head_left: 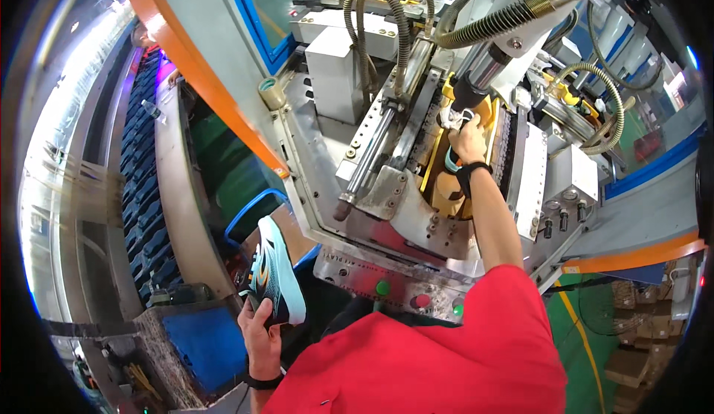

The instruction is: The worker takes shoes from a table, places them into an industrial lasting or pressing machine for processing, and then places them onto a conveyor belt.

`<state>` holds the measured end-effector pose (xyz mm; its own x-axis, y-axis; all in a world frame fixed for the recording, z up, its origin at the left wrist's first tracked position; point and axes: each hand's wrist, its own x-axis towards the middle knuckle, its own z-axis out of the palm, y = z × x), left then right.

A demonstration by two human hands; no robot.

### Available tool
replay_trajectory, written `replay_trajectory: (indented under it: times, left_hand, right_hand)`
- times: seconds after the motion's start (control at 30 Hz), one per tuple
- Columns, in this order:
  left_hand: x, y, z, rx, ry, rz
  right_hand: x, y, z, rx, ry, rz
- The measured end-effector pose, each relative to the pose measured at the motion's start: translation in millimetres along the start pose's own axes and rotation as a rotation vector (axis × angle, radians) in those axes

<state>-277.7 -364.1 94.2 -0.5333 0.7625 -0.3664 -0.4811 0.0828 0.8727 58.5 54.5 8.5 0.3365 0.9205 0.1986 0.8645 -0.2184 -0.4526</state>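
Observation:
My left hand (261, 341) grips a sneaker (279, 276) by one end, at the lower left in front of the machine. The sneaker has a thick pale-blue and white sole, and its dark upper carries orange and teal marks. My right arm reaches into the machine, and my right hand (468, 143) closes around a white and teal shoe (451, 120) between the yellow pads (486, 114). Most of that shoe is hidden by my hand and wrist. A dark cylindrical press head (470, 91) comes down right beside my fingers.
A control panel (349, 274) with green and red buttons runs along the machine's front. Metal cylinders (375, 143) and hoses (539, 9) surround the pads. To the left stands a conveyor (145, 191) with dark ridged pieces. Cardboard boxes (632, 362) lie at the lower right.

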Motion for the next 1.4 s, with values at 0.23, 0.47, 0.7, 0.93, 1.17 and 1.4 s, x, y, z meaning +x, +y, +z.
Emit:
replay_trajectory:
  times: [0.23,0.47,0.7,0.93,1.17,1.4]
  left_hand:
    - [-31,-31,-5,-0.132,0.176,-0.107]
    - [-52,-37,17,-0.130,0.144,-0.142]
    - [-60,-43,15,-0.136,0.144,-0.141]
    - [-61,-52,13,-0.141,0.142,-0.149]
    - [-71,-69,12,-0.171,0.138,-0.168]
    - [-106,-74,1,-0.174,0.195,-0.150]
  right_hand:
    - [-247,-29,-68,0.689,-0.051,-0.590]
    - [-342,50,93,0.441,-0.437,-0.613]
    - [-323,35,50,0.698,-0.439,-0.499]
    - [-27,-42,-214,0.745,0.688,-0.439]
    - [36,-93,-270,1.050,0.253,-0.486]
    - [98,-95,-225,0.874,0.370,-0.602]
